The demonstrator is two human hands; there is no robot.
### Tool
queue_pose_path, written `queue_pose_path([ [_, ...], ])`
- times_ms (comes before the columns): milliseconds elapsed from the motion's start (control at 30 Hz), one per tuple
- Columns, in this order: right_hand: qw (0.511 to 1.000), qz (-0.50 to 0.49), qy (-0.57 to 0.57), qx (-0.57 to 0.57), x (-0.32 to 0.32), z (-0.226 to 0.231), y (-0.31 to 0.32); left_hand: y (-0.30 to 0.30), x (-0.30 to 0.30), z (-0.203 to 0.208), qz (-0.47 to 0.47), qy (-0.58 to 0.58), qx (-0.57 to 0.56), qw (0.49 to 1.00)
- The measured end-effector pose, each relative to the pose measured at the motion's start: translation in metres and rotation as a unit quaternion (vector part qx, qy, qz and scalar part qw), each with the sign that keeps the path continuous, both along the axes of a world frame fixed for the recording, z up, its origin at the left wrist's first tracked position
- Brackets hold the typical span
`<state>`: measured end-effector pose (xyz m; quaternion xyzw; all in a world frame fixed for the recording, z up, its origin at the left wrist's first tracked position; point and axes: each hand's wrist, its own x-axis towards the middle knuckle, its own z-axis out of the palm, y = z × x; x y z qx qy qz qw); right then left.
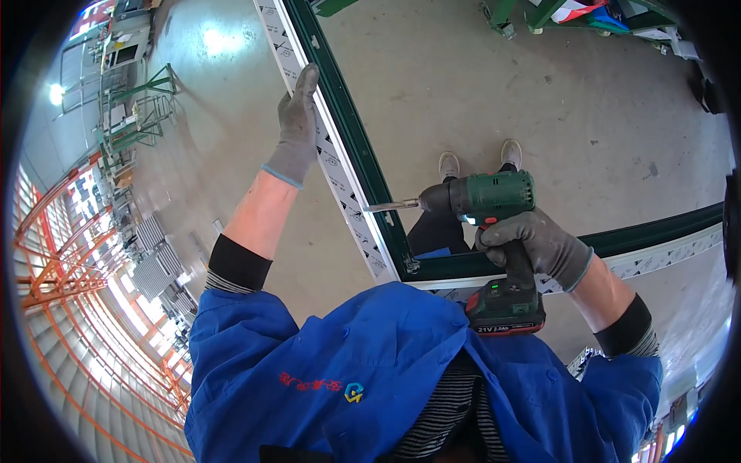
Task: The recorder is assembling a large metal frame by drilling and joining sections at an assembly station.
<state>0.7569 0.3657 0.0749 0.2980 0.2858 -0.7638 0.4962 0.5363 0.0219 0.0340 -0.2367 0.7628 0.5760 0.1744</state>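
My right hand (540,243), in a grey work glove, is wrapped round the handle of a green and black cordless drill (494,194). Its long metal bit (394,205) points left, and the tip meets the left bar of a dark green frame (351,116) near the corner. Along the frame's outer side runs a white strip covered in printed film (340,166). Also gloved, my left hand (299,116) grips that left bar farther up, thumb on top; its fingers are partly hidden behind the edge. A battery pack (505,307) sits at the drill's base, close to my blue jacket.
My shoes (478,158) show on the grey floor through the frame's opening. A green wheeled rack (540,15) with mixed items stands at the far right. Green stands (143,116) and stacked grey profiles (158,262) are off to the left, beside orange metal framework (62,285).
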Motion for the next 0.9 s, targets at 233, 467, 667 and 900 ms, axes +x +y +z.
queue_pose_path([
  [233, 1.0, -0.004, -0.001, 0.004, -0.002, 0.001, -0.001, 0.002, -0.001, 0.003, 0.011, -0.031, -0.01, 0.999],
  [467, 0.999, -0.018, -0.036, -0.022, 0.006, -0.01, 0.0, 0.006, -0.001, 0.006, 0.019, -0.009, 0.01, 1.0],
  [667, 0.998, -0.023, -0.036, -0.035, 0.008, -0.018, -0.001, 0.003, -0.001, 0.001, 0.015, 0.001, 0.0, 1.0],
  [900, 0.999, 0.0, 0.007, -0.047, 0.001, -0.014, -0.001, 0.008, 0.002, 0.006, 0.002, 0.016, 0.008, 1.0],
])
